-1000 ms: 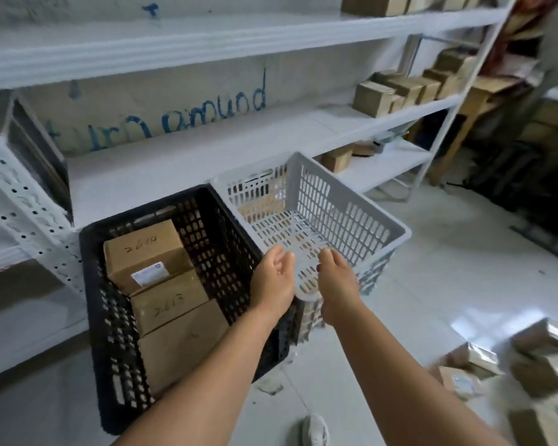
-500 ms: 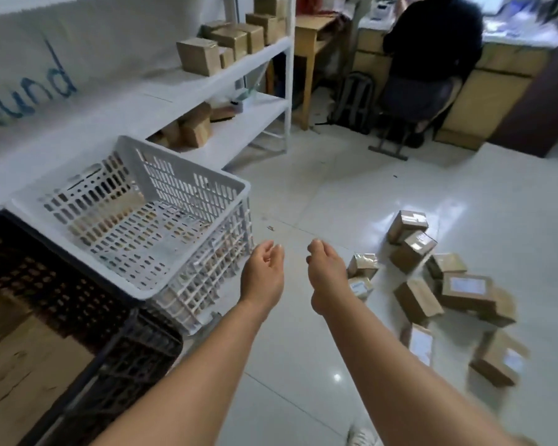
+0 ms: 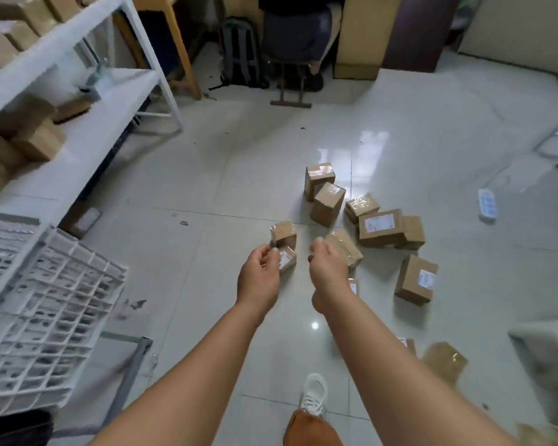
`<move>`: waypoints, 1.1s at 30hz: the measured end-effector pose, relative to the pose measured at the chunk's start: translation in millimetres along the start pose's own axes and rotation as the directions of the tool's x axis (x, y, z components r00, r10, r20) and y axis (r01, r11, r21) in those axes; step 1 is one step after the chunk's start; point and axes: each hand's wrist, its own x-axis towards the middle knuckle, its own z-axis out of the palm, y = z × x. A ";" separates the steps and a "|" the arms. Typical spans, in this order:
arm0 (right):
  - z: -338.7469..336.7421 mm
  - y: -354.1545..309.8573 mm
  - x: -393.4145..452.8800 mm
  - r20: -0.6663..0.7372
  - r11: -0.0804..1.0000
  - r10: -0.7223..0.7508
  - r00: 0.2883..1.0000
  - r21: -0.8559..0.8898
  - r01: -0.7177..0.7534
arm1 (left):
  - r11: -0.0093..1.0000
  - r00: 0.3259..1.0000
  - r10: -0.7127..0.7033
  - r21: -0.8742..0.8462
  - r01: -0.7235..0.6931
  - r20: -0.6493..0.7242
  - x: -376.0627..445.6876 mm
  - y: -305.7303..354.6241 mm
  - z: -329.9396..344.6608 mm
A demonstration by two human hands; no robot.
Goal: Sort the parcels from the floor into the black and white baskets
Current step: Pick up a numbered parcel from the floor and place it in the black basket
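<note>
Several brown cardboard parcels (image 3: 380, 227) lie scattered on the white tiled floor, right of centre. One small parcel (image 3: 283, 233) sits just beyond my left hand (image 3: 259, 278), and another parcel (image 3: 345, 248) lies behind my right hand (image 3: 327, 271). Both hands reach out over the floor with loosely curled fingers and hold nothing. The white basket (image 3: 42, 304) stands at the left edge, its side wall facing me. Only a dark corner of the black basket (image 3: 13, 428) shows at the bottom left.
White metal shelving (image 3: 87, 130) with brown boxes runs along the left. A person sits on a chair (image 3: 292, 91) at the back, next to a dark backpack (image 3: 242, 56). My white shoe (image 3: 313, 395) is at the bottom centre. A white object (image 3: 487, 206) lies on the floor at right.
My view has swung right and down from the baskets to the parcels on the floor. Both hands left the white basket's rim and moved out toward the parcels, empty.
</note>
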 end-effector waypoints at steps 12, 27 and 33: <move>-106.6 48.8 102.2 -0.197 0.959 0.221 0.955 0.220 -0.177 | 0.975 0.971 -0.020 0.219 -0.034 0.238 47.6 -11.7 140.3; -149.8 153.1 259.2 -0.364 0.887 0.448 0.817 0.292 -0.357 | 0.891 0.887 -0.109 0.439 -0.112 0.448 186.3 -106.1 274.4; -137.7 231.1 340.3 -0.313 0.812 0.543 0.779 0.434 -0.391 | 0.847 0.849 -0.148 0.508 -0.157 0.508 253.9 -182.4 321.2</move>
